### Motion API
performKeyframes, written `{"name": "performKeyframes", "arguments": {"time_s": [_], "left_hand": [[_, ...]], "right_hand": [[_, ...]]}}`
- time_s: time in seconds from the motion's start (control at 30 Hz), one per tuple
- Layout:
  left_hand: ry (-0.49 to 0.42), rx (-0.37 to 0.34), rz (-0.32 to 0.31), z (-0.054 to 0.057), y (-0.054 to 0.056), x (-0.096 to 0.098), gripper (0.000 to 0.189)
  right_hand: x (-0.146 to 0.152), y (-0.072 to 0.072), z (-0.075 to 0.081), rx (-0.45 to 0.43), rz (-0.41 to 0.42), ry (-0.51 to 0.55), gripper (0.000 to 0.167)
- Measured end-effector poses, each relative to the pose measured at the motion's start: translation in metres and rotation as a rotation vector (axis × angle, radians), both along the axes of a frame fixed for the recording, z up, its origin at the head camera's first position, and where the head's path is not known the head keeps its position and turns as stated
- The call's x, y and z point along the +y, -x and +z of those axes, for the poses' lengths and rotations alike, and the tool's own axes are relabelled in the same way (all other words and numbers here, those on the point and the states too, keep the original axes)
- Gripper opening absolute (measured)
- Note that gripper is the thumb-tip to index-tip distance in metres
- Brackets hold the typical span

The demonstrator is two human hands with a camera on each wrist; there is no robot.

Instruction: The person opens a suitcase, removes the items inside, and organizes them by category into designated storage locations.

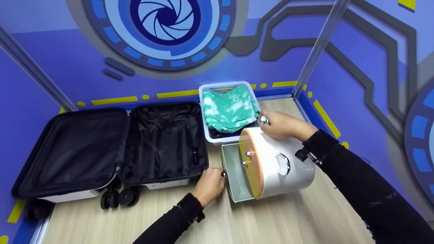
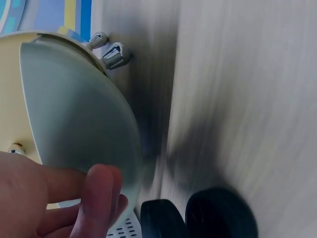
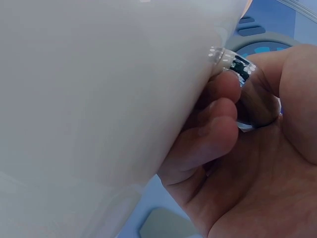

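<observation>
A white rounded box [image 1: 298, 178] with a peach front [image 1: 252, 162] lies on its side, its chrome feet or knobs [image 2: 116, 55] showing. From the front juts a pale grey-green drawer [image 1: 232, 169], pulled part-way out. My left hand [image 1: 209, 184] pinches the knob at the drawer's front; the fingers [image 2: 99, 198] mostly hide it in the left wrist view. On the far side of the box, my right hand [image 1: 283, 124] grips a chrome handle [image 3: 252, 101], fingers curled through it. Another chrome handle [image 1: 284, 164] shows on the white side facing up.
An open black suitcase [image 1: 162, 142] lies to the left, with black wheels [image 1: 128, 196] toward me. Behind the box stands a white basket [image 1: 211, 139] with folded green-and-white cloth [image 1: 230, 106]. Blue printed walls [image 1: 152, 79] close off the back and sides of the wood-look surface [image 1: 271, 223].
</observation>
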State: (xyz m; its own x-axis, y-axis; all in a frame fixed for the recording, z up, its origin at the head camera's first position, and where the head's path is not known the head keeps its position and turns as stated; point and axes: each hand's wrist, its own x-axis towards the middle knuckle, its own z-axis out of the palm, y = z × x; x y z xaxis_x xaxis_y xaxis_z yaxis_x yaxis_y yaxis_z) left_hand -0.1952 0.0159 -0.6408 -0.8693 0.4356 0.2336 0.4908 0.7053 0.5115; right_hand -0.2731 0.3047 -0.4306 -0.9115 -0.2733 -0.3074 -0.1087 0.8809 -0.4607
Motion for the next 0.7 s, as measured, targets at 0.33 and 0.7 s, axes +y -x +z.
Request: {"name": "performKeyframes", "arguments": {"time_s": [0.33,0.7], "left_hand": [[0.046,0.093,0.023,0.000,-0.006,-0.013,0.019],[0.104,0.145,-0.047,0.033,-0.003,-0.025,0.017]], "right_hand": [[0.001,0.001,-0.002,0.033,0.027,0.001,0.034],[0.001,0.001,-0.003,0.006,0.002,-0.008,0.062]]}}
